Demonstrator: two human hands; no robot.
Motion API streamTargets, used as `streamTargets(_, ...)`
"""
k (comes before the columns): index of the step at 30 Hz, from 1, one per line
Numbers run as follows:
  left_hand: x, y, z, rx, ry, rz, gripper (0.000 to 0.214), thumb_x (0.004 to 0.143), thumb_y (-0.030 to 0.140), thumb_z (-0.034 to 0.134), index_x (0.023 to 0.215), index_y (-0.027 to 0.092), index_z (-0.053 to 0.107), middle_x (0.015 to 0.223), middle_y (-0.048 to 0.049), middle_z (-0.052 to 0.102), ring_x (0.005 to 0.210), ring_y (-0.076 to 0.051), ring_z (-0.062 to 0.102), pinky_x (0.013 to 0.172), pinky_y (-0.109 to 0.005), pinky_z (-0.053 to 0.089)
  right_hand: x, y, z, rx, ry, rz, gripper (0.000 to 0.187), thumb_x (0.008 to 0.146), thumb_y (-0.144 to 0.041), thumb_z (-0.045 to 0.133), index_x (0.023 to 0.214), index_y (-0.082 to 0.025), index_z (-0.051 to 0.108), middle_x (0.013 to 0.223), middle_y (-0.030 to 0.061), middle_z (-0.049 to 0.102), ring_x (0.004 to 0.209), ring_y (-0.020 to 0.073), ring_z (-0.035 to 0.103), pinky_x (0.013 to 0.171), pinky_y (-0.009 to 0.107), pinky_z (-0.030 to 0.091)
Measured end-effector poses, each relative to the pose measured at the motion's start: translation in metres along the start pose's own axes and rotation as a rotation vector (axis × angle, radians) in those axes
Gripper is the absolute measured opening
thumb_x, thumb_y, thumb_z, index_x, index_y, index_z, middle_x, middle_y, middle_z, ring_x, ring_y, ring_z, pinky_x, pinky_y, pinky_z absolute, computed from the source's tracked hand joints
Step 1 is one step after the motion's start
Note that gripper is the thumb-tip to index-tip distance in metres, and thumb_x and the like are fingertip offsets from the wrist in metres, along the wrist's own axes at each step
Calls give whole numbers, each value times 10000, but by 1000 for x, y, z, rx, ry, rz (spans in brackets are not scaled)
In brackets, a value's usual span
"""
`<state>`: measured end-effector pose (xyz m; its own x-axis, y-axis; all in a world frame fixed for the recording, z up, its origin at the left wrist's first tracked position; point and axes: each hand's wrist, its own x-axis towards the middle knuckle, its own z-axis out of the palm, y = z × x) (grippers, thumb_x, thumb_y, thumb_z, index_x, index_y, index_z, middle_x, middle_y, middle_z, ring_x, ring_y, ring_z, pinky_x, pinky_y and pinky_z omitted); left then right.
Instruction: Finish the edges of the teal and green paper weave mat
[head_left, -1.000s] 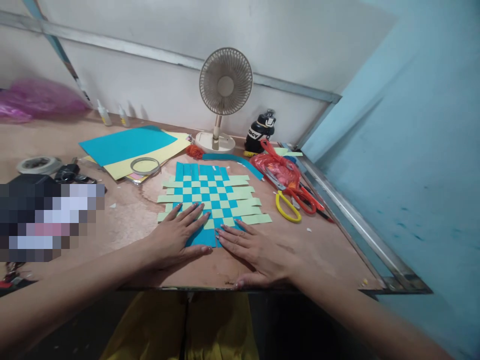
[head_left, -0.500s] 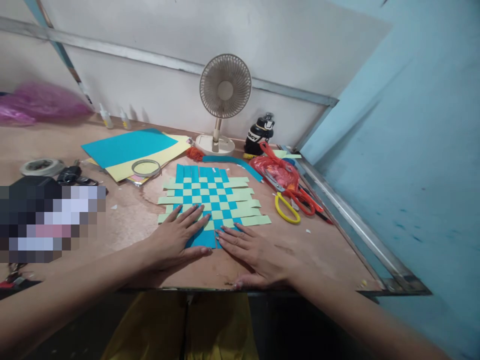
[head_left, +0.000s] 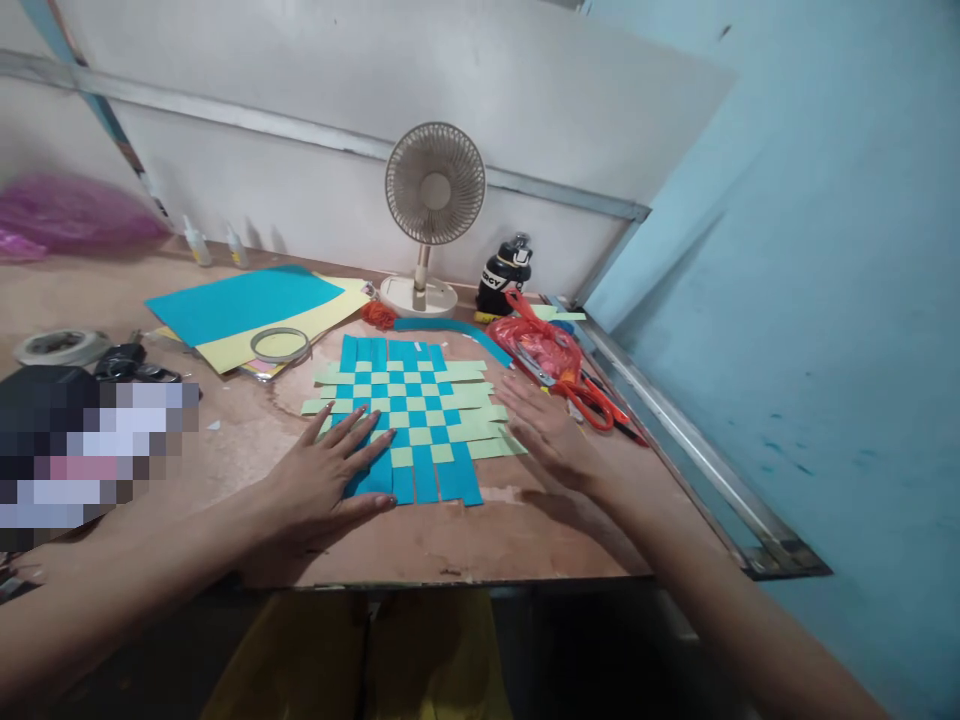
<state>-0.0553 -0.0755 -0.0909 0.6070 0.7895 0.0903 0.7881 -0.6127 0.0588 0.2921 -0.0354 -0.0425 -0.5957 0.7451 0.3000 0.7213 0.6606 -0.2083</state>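
A woven paper mat (head_left: 409,405) of blue and pale green strips lies flat on the table, its strip ends sticking out on the sides. My left hand (head_left: 330,465) rests on the mat's lower left part, fingers spread, holding nothing. Raised off the mat, my right hand (head_left: 547,435) is just beyond the green strip ends on the right, fingers stretched out and nothing in them. It partly covers the scissors (head_left: 592,405), whose orange handle shows while the yellow one is mostly hidden.
Blue and yellow paper sheets (head_left: 247,305) lie at the back left under a tape ring (head_left: 280,345). A small fan (head_left: 435,195) and a black bottle (head_left: 506,275) stand at the back. A red plastic bag (head_left: 536,345) and a curved blue strip (head_left: 457,328) lie at the right.
My right hand has lifted off the mat's lower edge and moved right and away from me, uncovering the blue strip ends. My left hand stays on the mat. The view has shifted slightly.
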Motion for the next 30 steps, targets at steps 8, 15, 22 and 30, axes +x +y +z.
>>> streamTargets(8,0,-20,-36,36,-10,-89,805,860,751,285,1510,277,245,1578,-69,245,1465,-305,152,1168,-506,8,21,21,11,83,99,125,527,977,-526,301,1341,-237,547,1424,71,505,1351,266,418,1120,525,338)
streamTargets(15,35,-95,-68,122,46,-655,422,925,367,411,1193,112,612,1249,-210,566,1186,-374,465,904,-455,396,54,11,25,45,44,29,494,967,-509,346,1194,-198,655,1325,119,591,1250,286,531,1046,517,417)
streamTargets(22,50,-120,-46,88,93,-731,377,892,357,432,1090,143,670,1161,-192,573,1121,-345,483,864,-426,396,64,12,21,-51,106,39,452,918,-485,466,1191,-173,643,1319,117,594,1257,279,514,1053,466,409)
streamTargets(30,47,-115,-50,-59,118,-732,327,866,386,468,979,153,667,1076,-131,622,1043,-332,542,810,-399,407,16,81,-48,-263,22,718,243,773,-393,624,799,-166,708,767,85,715,656,216,642,593,299,465)
